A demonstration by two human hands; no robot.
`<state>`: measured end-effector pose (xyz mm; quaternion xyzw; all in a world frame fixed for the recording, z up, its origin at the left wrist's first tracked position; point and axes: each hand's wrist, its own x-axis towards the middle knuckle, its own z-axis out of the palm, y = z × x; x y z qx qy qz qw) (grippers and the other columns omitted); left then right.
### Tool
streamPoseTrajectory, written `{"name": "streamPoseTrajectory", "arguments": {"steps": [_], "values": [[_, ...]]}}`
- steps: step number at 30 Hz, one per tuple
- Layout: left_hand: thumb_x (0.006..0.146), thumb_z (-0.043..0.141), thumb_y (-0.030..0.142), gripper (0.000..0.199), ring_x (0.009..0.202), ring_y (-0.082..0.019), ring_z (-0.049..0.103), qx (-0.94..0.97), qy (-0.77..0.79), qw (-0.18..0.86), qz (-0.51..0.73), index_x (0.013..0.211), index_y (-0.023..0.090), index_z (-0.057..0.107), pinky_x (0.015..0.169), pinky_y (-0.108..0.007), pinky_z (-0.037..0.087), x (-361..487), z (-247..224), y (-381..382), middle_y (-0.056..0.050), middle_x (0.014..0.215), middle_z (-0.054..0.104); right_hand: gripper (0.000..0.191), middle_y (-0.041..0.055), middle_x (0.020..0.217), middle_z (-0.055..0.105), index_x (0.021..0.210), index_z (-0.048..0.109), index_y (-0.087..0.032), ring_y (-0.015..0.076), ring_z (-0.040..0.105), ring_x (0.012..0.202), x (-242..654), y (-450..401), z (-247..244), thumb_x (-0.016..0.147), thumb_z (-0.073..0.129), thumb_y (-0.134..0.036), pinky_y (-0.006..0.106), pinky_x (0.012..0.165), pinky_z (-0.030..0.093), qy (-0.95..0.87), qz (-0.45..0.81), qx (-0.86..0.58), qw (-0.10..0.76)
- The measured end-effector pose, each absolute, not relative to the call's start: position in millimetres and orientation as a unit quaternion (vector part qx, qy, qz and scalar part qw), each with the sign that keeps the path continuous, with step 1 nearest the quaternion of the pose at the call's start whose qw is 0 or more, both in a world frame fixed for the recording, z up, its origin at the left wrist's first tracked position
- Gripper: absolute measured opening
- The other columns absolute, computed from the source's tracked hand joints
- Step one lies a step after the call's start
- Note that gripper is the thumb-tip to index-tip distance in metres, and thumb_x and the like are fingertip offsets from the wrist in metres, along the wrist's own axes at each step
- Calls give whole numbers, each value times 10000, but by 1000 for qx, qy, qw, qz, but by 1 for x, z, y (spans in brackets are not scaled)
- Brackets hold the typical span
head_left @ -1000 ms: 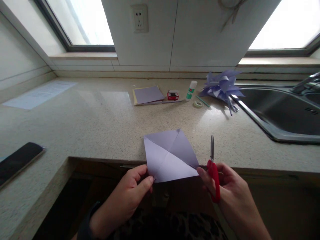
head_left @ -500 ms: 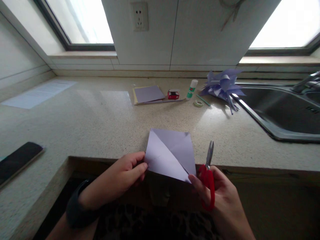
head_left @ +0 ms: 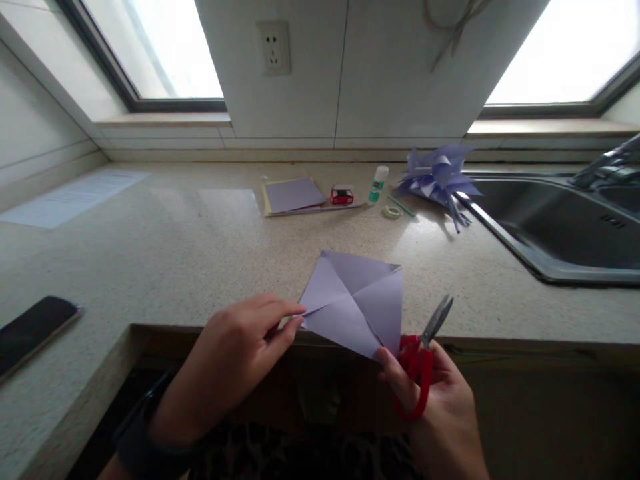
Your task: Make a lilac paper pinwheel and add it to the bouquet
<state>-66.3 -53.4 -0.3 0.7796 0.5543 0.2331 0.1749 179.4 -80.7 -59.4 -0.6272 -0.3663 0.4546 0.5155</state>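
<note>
A square of light purple paper (head_left: 360, 290) is held over the counter's front edge, with crossing diagonal lines that run toward its middle. My left hand (head_left: 245, 340) pinches its left corner between thumb and fingers. At the near right corner, the thumb of my right hand (head_left: 440, 400) presses on the sheet. That same hand also holds red-handled scissors (head_left: 417, 363), their blades closed and pointing up to the right, away from the paper. The fingers under the sheet are hidden.
Farther back lie a stack of purple paper (head_left: 295, 195), a small red box (head_left: 342, 195), a glue stick (head_left: 379, 185), a tape roll (head_left: 392, 212) and purple paper pinwheels (head_left: 440, 175). A sink (head_left: 555, 273) is at right, a phone (head_left: 37, 330) at left, a printed sheet (head_left: 75, 195) behind it.
The paper has turned and shifted slightly right, and its second diagonal line shows more clearly. My left hand has turned over its corner. The scissors have tilted further right.
</note>
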Motion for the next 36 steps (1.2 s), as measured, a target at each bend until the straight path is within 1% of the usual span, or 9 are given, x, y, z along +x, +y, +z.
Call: {"name": "streamPoseTrajectory", "arguments": {"steps": [5,11,14,18,24,29,31,33,36], "values": [[996,536,306,228,842,-207,656,798,565,152,143,1086,264,742,740,-333,480,-60,-2,-46,-23,911,695,429,-3,769,675,931,610,-207,156,611,635,180,-81,-53,711,845,-491,249,565,460,-365,447,-637,510],[1012,515,323,247,855,-216,654,823,546,125,97,1097,268,740,739,-333,470,-61,-2,-46,-33,911,699,413,-11,654,650,884,621,-208,146,576,572,178,-81,-45,704,838,-509,236,521,442,-368,421,-654,509],[1024,483,338,272,842,-229,650,841,530,91,66,1094,264,735,708,-344,447,-60,0,-45,-39,897,694,413,-8,656,655,882,624,-209,144,576,569,179,-80,-46,696,842,-507,231,519,449,-364,424,-654,510],[1026,467,326,270,817,-230,644,855,513,68,41,1033,257,729,687,-346,419,-58,3,-44,-35,864,686,391,-8,651,654,879,627,-211,142,575,559,184,-81,-51,707,842,-488,224,493,443,-377,432,-649,501],[1017,467,311,226,831,-219,653,855,510,57,72,977,222,670,706,-339,404,-57,6,-40,-36,888,703,367,-2,710,663,877,622,-207,132,580,579,188,-80,-56,721,845,-454,218,505,452,-378,451,-626,512],[1023,412,345,234,662,-195,607,798,591,22,117,947,208,586,617,-331,346,-68,8,-34,-26,775,658,363,-10,707,659,870,614,-211,133,585,582,187,-79,-55,730,841,-457,217,499,431,-379,450,-631,506],[1021,400,342,234,629,-194,591,768,628,10,127,931,204,566,601,-328,340,-76,7,-28,-27,749,644,377,-7,698,665,871,618,-210,140,589,571,185,-79,-55,718,844,-470,222,485,427,-377,451,-632,505],[1017,409,327,218,663,-208,611,743,656,-2,128,965,202,581,615,-328,360,-81,6,-22,-39,779,661,385,-8,694,662,872,620,-209,140,590,570,183,-79,-55,713,846,-477,224,498,446,-368,457,-629,510],[1006,446,288,247,755,-221,642,721,677,-16,147,1201,208,574,657,-330,402,-84,3,-17,-63,930,696,378,-13,701,647,859,612,-205,130,588,583,179,-78,-53,723,840,-474,219,533,484,-360,483,-610,515]]}}
